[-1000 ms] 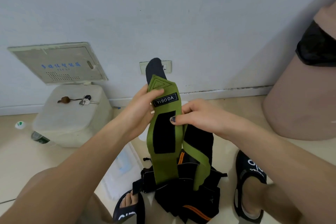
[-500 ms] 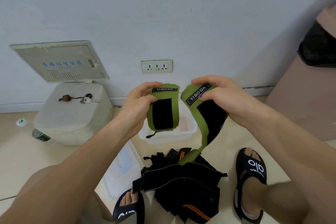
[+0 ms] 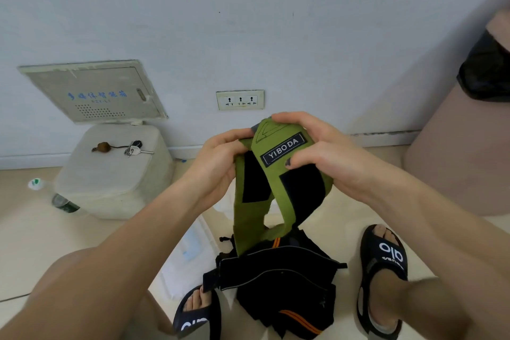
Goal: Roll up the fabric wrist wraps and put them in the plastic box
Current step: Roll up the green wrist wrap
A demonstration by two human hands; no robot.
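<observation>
Both hands (image 3: pixel 276 157) brought green wraps (image 3: pixel 278 179) together.

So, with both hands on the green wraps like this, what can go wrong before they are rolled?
1. The left hand and right hand hold the two green wraps crossed at the top, so they may get rolled together or stick to each other by the black patches.
2. The loose ends hang onto the black bag and could snag on its straps.
3. The hands and wraps hide most of the plastic box, so a roll might miss it.
</observation>
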